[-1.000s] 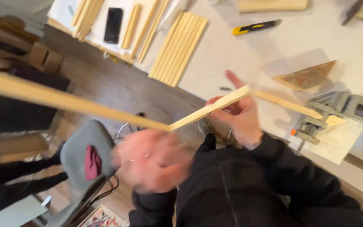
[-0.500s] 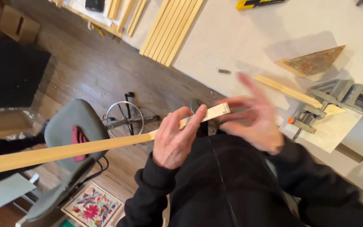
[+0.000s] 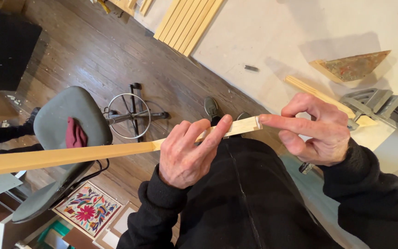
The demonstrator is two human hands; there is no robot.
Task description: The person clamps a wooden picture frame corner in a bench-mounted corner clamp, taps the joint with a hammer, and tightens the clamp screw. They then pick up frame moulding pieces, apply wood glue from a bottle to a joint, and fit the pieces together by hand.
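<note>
Gripping a strip (image 3: pixel 93 154) at centre frame, left hand (image 3: pixel 185 154) closed round it; right hand (image 3: pixel 316 131) forefinger extended, touching its end, other fingers curled.

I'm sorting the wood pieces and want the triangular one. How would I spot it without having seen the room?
Start at the pale worktable on the right. Near its far right, just beyond the grey metal clamp, lies a wooden triangle. Unlike the plain strips nearby, its face is mottled with paint.
</note>
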